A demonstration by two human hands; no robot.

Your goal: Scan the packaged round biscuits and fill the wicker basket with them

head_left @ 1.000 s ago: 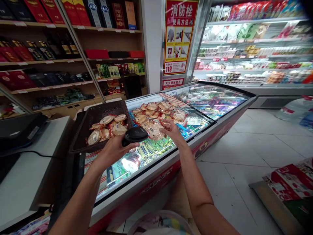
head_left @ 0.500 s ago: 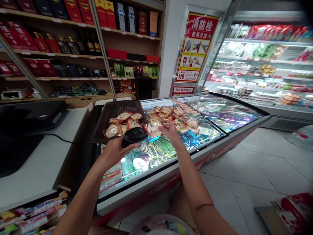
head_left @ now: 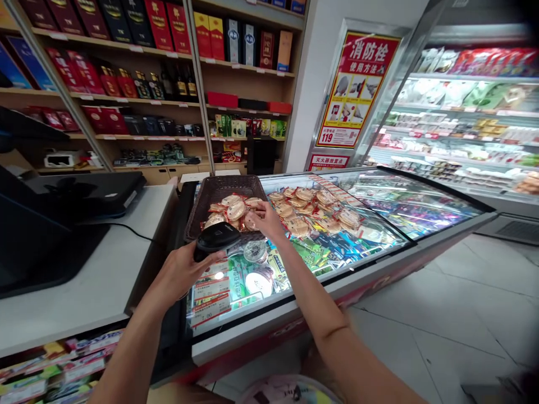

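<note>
My left hand [head_left: 181, 270] is wrapped round the handle of a black barcode scanner [head_left: 218, 237], its head pointing toward the basket. Over the right front part of the dark brown woven basket [head_left: 204, 193], my right hand [head_left: 266, 220] has its fingers closed on a clear-wrapped round flatbread packet [head_left: 251, 220]. More such flatbread packets [head_left: 236, 210] lie in the basket beside it. Right of the basket, a loose pile of the same packets [head_left: 309, 205] rests on the freezer's glass top.
The chest freezer [head_left: 370, 261] holds colourful frozen goods under glass. At left stands a white counter [head_left: 105, 264] with a dark monitor [head_left: 33, 219] and a black cable [head_left: 135, 231]. Shelves of boxed bottles [head_left: 164, 28] stand behind, and a lit chilled display [head_left: 467, 112] is at right.
My right hand has left a flatbread packet on the pile and moved left to another in the basket. My left hand still holds the scanner. The view has shifted left.
</note>
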